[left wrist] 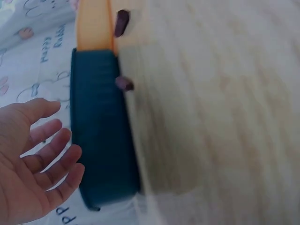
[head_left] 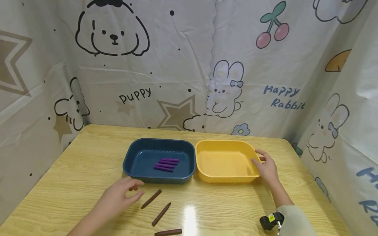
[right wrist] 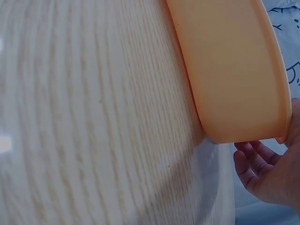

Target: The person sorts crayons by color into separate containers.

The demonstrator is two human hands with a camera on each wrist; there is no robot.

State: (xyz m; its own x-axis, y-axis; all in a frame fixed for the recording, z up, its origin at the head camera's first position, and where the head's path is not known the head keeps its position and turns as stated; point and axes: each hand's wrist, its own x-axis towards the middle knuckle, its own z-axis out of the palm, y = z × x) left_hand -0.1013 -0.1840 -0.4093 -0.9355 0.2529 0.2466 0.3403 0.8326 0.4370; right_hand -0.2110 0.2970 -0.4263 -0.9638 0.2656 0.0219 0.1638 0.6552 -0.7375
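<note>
My right hand (head_left: 267, 168) grips the right end of the yellow plastic tray (head_left: 227, 179), thumb over the rim and fingers along the outside wall. In the right wrist view, the fingers (right wrist: 255, 164) curl by the underside of that end. My left hand (head_left: 116, 193) hovers by the front left of the dark blue tray (head_left: 159, 180), fingers loosely bent and holding nothing. Just right of it lies a brown crayon-like stick (head_left: 151, 199); a second brown stick (head_left: 161, 214) and a third brown stick (head_left: 168, 232) lie nearer the front edge. Several purple sticks (head_left: 164, 167) rest in the blue tray.
Both trays stand side by side on a wood-grain table (head_left: 224, 209). A printed cloth (head_left: 183, 65) hangs behind and at both sides. A small black device (head_left: 271, 220) is strapped near the right sleeve (head_left: 295, 221).
</note>
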